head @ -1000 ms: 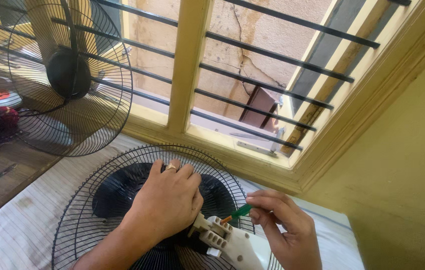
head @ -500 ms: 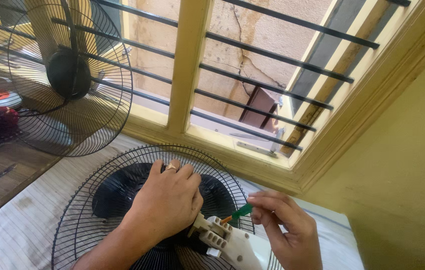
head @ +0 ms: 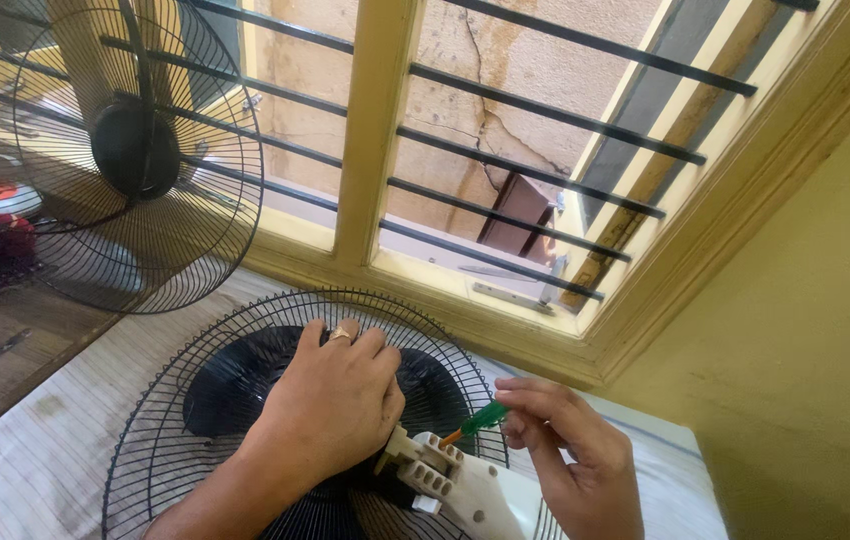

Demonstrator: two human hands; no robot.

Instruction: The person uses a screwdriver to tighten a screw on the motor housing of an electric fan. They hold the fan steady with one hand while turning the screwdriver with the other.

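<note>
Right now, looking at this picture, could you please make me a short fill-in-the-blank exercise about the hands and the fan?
1. The left hand rests on the black wire ____ of the fan lying on the table.
2. The right hand holds a screwdriver with a ____ handle.
3. The screwdriver tip points at the ____ plastic motor housing.
4. A second fan stands in front of the ____.

Missing words: guard; green; white; window
</note>
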